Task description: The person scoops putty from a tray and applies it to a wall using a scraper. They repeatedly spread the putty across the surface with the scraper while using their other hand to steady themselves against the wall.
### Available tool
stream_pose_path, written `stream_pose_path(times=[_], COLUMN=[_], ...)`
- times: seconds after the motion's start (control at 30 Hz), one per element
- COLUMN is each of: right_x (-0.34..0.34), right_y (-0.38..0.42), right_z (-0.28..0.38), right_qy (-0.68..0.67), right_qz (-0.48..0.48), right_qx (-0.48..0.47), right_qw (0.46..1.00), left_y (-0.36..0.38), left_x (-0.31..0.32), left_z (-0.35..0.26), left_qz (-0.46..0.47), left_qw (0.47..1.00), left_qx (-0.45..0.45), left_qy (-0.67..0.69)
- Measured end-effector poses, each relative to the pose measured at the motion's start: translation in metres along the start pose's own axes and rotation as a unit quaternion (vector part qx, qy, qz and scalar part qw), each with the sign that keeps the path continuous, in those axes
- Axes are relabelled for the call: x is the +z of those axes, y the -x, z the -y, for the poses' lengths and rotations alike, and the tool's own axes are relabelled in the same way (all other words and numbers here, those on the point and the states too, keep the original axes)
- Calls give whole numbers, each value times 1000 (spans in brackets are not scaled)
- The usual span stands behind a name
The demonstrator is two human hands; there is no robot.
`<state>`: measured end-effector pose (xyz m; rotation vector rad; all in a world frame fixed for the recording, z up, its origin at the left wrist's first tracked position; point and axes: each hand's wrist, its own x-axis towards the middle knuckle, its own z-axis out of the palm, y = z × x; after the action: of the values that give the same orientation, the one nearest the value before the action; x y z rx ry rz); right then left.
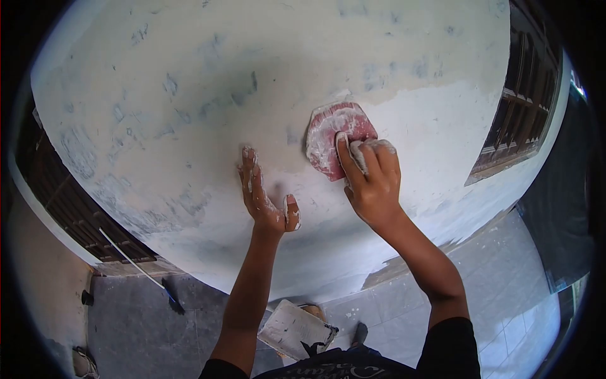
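Sanding the wall (189, 76): right hand (372, 183) pressing pad (334, 136) under flat fingers, left hand (262, 196) open, braced; firm even strokes likely next.

I see open wall (189, 95) all around my left hand (264, 192) and right hand (374, 180). The sanding pad (334, 136) blocks the way above my right fingers; window frames (524, 95) bound both sides.
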<state>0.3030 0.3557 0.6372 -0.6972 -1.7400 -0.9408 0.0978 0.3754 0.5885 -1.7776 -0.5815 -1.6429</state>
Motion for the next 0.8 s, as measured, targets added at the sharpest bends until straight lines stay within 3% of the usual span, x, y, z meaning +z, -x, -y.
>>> stream_pose_path(times=[0.23, 0.53, 0.63, 0.7, 0.77, 0.8], right_x=[13, 3, -2, -12, -23, -29], right_y=[14, 52, 73, 102, 111, 106], right_z=[-5, 7, 15, 24, 31, 32], right_qy=[45, 53, 57, 32, -147, -174], right_qz=[15, 165, 160, 174, 170, 137], right_qx=[-44, -47, -52, -44, 22, 40], right_qw=[998, 984, 984, 983, 974, 974], left_y=[1, 0, -4, -3, -4, -4], left_x=[1, 2, 0, -1, 0, 1], left_z=[-1, -1, -3, -3, 0, 1], left_qz=[4, 14, 28, 30, 26, 22], left_qw=[1000, 1000, 999, 999, 999, 1000], left_qx=[-11, -18, -21, -22, -20, -18], left_qy=[-4, -12, -16, -13, -10, -9])
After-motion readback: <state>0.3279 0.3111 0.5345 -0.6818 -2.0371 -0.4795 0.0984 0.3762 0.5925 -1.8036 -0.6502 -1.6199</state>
